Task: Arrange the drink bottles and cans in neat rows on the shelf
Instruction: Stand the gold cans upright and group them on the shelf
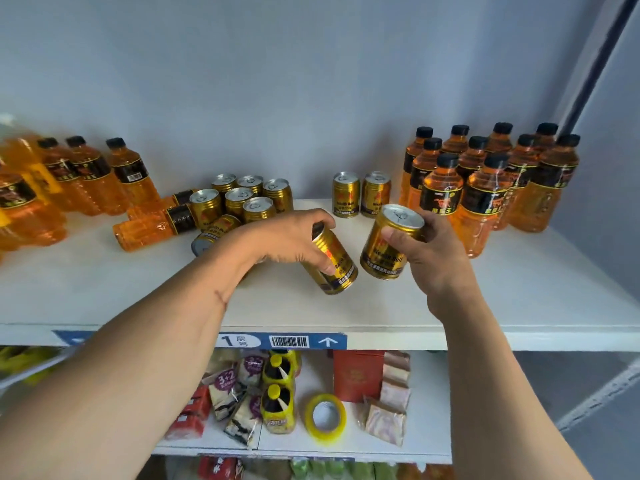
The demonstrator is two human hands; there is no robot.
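My left hand (287, 237) grips a gold can (337, 268), tilted, just above the white shelf (519, 306). My right hand (429, 251) holds a second gold can (388, 247) nearly upright beside it. Two gold cans (360, 195) stand at the back centre. A cluster of several gold cans (242, 199) stands left of centre, with one can (214, 233) lying on its side. Orange bottles with black caps stand grouped at the right (485, 181). Two orange bottles (152, 226) lie flat at the left; more (86, 178) stand behind them.
A grey wall backs the shelf, with a dark post (595, 64) at the right. The shelf's front edge carries a blue label strip (287, 341). Below, a lower shelf holds snack packs, yellow bottles, a red box and a tape roll (325, 417).
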